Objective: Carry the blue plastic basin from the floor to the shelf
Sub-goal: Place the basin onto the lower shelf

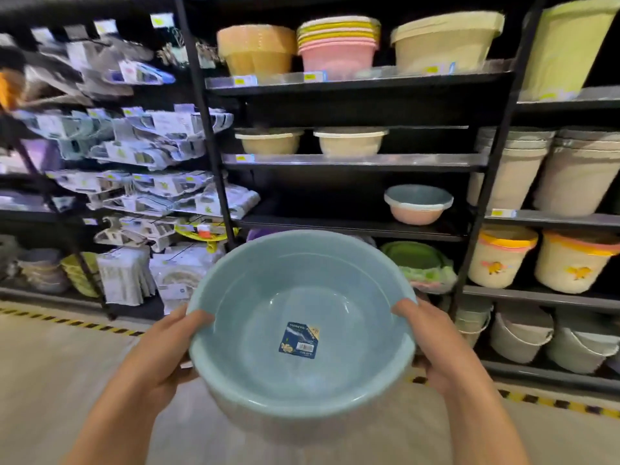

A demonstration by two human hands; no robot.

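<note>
Presently both hands, left (161, 357) and right (436, 350), clamp opposite rims of the blue plastic basin (302, 307), raised before the black shelf (352, 226); fingers beneath are hidden. Sticker (299, 340) text illegible; left racks blurred.

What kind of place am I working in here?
Most likely a housewares shop aisle: black shelving stacked with plastic basins, yellow price tags on the shelf edges, and a barcode sticker inside the held blue basin.
</note>
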